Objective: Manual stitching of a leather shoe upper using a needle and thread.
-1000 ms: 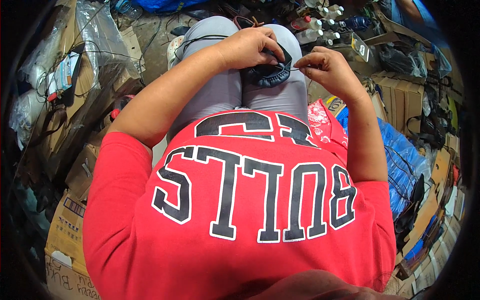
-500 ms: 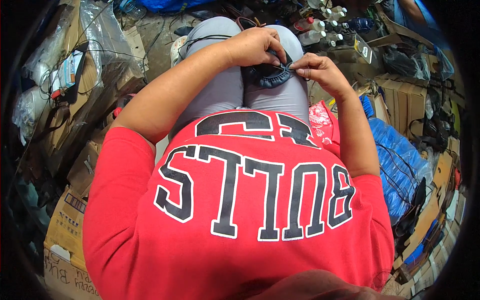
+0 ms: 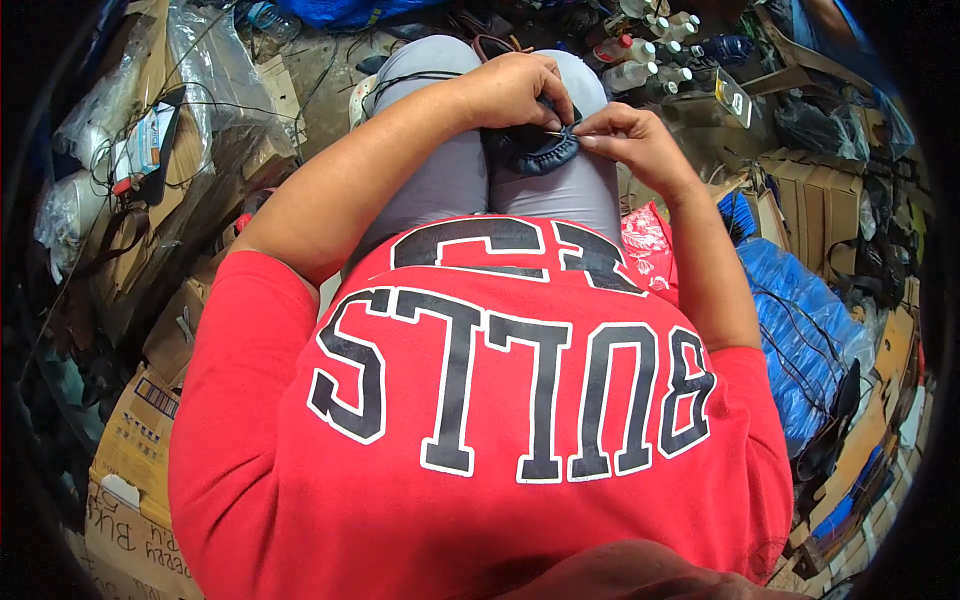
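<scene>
A dark, shiny piece with a gathered, puckered edge (image 3: 549,160) rests on my grey-trousered thighs (image 3: 440,165), curved like a ring. With bent fingers, my left hand (image 3: 522,90) is closed on its upper part. My right hand (image 3: 628,142) pinches thumb against forefinger at the right end of the puckered edge. What those fingers hold is too small to make out. A thin, pale, needle-like sliver (image 3: 554,133) shows between the two hands. Part of the dark piece is hidden behind my left fingers.
Bottles with white and red caps (image 3: 650,58) stand ahead to the right. A blue plastic-wrapped bundle (image 3: 795,325) and a folded carton (image 3: 818,200) lie on my right. Cardboard (image 3: 140,440) and clear plastic (image 3: 205,75) are on the left. A red floral cloth (image 3: 648,245) lies beside my right thigh.
My right fingertips have come slightly left, closer to my left hand and against the puckered edge. My left hand keeps nearly the same place.
</scene>
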